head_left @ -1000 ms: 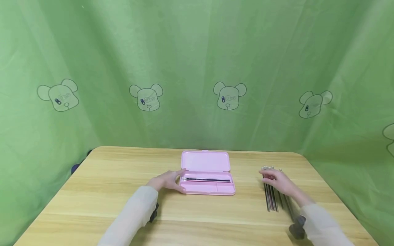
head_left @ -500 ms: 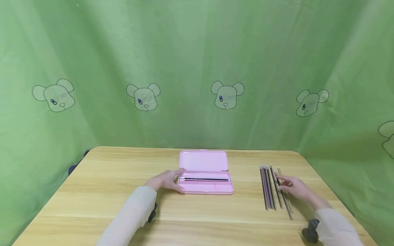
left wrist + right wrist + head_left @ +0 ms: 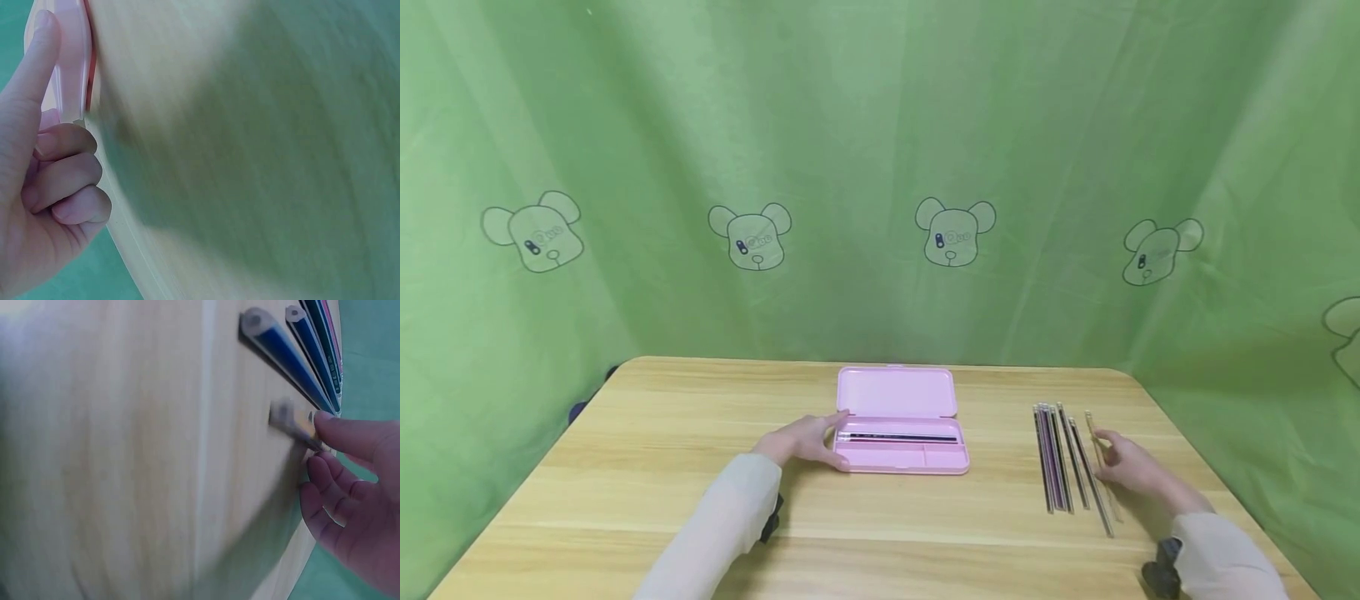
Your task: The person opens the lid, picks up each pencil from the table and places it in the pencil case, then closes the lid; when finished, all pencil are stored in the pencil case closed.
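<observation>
A pink pencil case (image 3: 887, 457) lies with its lid raised on the table, dark pencils (image 3: 902, 437) in its long back compartment. My left hand (image 3: 801, 438) holds the case's left end; in the left wrist view the thumb lies along the case and the other visible fingers are curled. On the right, my right hand (image 3: 1135, 467) pinches a yellow pencil (image 3: 1115, 504) between thumb and fingers. The right wrist view shows this yellow pencil (image 3: 304, 425) blurred, its far part hidden by the hand. Just left of it lie several dark pencils (image 3: 1051, 462), roughly parallel.
The wooden table (image 3: 880, 542) has its far edge just behind the case lid. A green curtain (image 3: 850, 167) with bear-head drawings hangs behind and at both sides. One dark pencil (image 3: 1092, 479) lies slanted, closest to the right hand.
My right hand has moved right from over the dark pencils to the yellow one, which has shifted slightly right and away from its neighbours. The left hand stays on the case.
</observation>
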Demonstrator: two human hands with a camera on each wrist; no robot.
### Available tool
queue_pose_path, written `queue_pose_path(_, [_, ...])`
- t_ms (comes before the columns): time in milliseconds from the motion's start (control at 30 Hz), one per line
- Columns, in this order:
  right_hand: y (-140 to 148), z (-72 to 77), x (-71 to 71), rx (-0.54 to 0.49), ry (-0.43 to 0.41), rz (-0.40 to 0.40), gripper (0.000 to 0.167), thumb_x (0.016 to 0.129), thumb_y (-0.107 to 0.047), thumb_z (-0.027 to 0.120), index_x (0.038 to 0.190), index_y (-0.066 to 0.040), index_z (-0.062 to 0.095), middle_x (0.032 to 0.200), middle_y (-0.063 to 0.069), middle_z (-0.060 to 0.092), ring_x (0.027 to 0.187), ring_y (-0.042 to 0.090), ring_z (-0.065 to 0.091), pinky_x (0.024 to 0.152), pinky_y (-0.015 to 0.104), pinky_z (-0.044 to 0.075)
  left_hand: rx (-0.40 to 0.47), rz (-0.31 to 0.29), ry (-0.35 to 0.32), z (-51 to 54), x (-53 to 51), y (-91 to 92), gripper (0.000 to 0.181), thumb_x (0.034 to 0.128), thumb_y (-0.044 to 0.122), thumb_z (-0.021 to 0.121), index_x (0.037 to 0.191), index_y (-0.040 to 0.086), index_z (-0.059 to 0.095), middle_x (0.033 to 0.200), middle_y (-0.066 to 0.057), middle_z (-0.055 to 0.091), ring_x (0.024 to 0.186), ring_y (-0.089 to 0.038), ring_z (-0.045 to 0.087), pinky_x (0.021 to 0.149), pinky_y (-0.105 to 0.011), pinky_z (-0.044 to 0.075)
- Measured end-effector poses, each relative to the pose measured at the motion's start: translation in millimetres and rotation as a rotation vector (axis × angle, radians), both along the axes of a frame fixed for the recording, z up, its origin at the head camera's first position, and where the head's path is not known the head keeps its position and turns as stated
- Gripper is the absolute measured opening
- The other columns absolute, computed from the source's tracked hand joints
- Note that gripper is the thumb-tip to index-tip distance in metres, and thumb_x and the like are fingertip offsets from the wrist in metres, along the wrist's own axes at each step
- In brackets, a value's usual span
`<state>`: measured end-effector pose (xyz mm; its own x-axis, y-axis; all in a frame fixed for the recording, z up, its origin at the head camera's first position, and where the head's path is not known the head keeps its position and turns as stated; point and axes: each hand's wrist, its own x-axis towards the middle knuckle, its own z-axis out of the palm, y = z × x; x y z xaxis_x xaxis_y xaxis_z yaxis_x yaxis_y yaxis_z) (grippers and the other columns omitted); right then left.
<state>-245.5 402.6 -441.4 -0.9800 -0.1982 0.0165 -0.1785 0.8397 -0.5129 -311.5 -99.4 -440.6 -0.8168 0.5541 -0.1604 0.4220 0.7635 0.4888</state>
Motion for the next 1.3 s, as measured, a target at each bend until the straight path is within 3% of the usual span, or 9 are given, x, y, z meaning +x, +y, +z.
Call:
queue_pose_path(133, [1,-1.8,-1.7,0.013,0.006,0.002,0.066,0.07,0.003,0.066,0.121,0.025,0.03,0.089,0.031,0.056,0.084,0.043,0.055,0.076,0.055,0.048,0.008,-0.004,-0.004,-0.7,0.4,-0.2,0.094,0.0696,0.039,0.076,0.144,0.011,0.026,0.141,-0.02,0.037,0.126,-0.035,0.039,0.107,-0.044,0.03])
queue_pose_path(400, [4,-2.2,-1.5,0.027,-0.029,-0.036,0.048,0.073,0.003,0.063,0.111,0.023,0.041,0.085,0.023,0.058,0.078,0.033,0.056,0.071,0.048,0.05,0.017,0.0,-0.009,-1.3,-0.5,-1.0,0.095,0.0692,0.039,0.077,0.144,0.01,0.026,0.141,-0.02,0.036,0.127,-0.035,0.038,0.107,-0.044,0.03])
queue_pose_path(700, [3,-1.3,-1.4,0.023,-0.06,-0.052,0.044,0.076,0.003,0.059,0.112,0.022,0.042,0.093,0.031,0.056,0.084,0.039,0.056,0.074,0.051,0.05,0.018,0.004,-0.017,-2.3,-1.7,-0.6,0.095,0.0691,0.039,0.077,0.144,0.01,0.026,0.141,-0.02,0.036,0.127,-0.035,0.038,0.107,-0.045,0.029])
queue_pose_path(900, [-1,2.4,-1.7,-0.024,-0.062,-0.065,0.043,0.078,0.004,0.056,0.115,0.02,0.041,0.088,0.022,0.058,0.079,0.031,0.056,0.07,0.046,0.051,0.015,-0.004,-0.024,-1.5,-2.0,-0.8,0.095,0.0698,0.039,0.076,0.145,0.01,0.025,0.144,-0.017,0.033,0.129,-0.034,0.035,0.108,-0.044,0.028])
queue_pose_path(1133, [-23,9.2,-8.6,-0.076,0.021,-0.005,0.037,0.078,0.008,0.054,0.114,0.014,0.047,0.083,0.017,0.058,0.079,0.031,0.057,0.068,0.044,0.052,0.001,0.017,-0.029,1.1,-0.9,0.3,0.095,0.0699,0.039,0.076,0.144,0.01,0.025,0.143,-0.018,0.034,0.129,-0.035,0.036,0.107,-0.045,0.029])
queue_pose_path(1300, [-49,11.2,-17.5,-0.096,0.105,0.085,0.035,0.077,0.011,0.056,0.112,0.011,0.053,0.082,0.014,0.057,0.08,0.03,0.057,0.072,0.046,0.052,0.002,0.008,-0.029,-0.8,-1.3,-0.1,0.095,0.0702,0.039,0.076,0.144,0.01,0.025,0.143,-0.018,0.034,0.129,-0.035,0.035,0.108,-0.045,0.028])
